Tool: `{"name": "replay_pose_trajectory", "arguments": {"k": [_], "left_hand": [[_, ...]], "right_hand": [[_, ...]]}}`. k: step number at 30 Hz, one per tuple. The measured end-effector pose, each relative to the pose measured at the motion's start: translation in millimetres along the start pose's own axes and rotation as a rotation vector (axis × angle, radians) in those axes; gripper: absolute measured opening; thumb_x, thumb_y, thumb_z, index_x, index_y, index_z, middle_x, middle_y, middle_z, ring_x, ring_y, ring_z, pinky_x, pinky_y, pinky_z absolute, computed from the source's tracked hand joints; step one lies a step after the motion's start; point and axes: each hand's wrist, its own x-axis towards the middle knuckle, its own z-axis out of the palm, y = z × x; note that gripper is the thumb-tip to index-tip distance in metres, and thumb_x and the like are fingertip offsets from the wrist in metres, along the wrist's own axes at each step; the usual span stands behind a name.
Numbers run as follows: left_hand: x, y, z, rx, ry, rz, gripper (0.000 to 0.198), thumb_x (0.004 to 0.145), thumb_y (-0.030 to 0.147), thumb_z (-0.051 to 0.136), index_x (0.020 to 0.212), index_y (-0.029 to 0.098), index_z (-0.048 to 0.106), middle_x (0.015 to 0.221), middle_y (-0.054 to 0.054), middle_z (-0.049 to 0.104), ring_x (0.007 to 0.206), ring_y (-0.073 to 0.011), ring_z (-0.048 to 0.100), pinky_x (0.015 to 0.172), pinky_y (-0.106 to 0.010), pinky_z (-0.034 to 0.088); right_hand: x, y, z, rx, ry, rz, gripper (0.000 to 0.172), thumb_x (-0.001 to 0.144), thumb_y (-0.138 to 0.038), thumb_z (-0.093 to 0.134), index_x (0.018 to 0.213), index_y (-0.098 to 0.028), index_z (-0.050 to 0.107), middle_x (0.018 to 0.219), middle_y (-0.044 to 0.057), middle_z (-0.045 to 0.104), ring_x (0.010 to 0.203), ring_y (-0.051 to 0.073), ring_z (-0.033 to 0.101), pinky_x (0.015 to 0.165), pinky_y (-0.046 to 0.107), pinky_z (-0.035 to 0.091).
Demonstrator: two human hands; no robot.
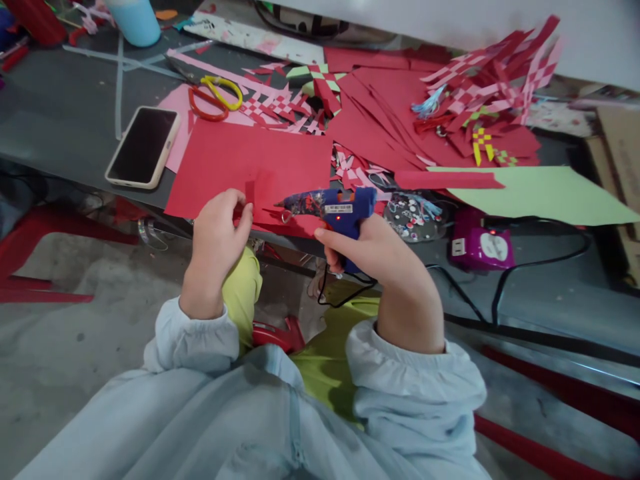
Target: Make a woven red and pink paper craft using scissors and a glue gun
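Observation:
My right hand [373,240] is wrapped round the handle of a blue hot glue gun [345,205], whose nozzle points left and whose small red light is lit. Just left of the nozzle, my left hand [220,227] pinches a small folded-looking red paper strip [250,191] between thumb and fingertips. Both are over a large red paper sheet [240,157] at the table's front edge. The far end of the strip blends into the sheet, so its full shape is unclear.
A phone [143,147] lies at left, with scissors [215,97] behind the sheet. Woven red-and-pink paper strips [480,93] are heaped at back right. Near the right hand are a tray of beads [415,217], green paper [540,193] and a purple power socket [481,243] with a black cable.

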Motion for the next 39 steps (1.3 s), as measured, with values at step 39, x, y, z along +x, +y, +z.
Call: {"name": "replay_pose_trajectory", "arguments": {"k": [39], "left_hand": [[-3,3,-6.8,0.036,-0.039,-0.064,0.011,0.088,0.032,0.056,0.084,0.023,0.062,0.082,0.000,0.069,0.076,-0.0169,0.061,0.071,-0.028,0.041]], "right_hand": [[8,-8,18,-0.351,-0.118,-0.009,0.038,0.084,-0.033,0.053,0.048,-0.020,0.052,0.045,0.002,0.058,0.044,0.012,0.055,0.050,0.023,0.043]]}}
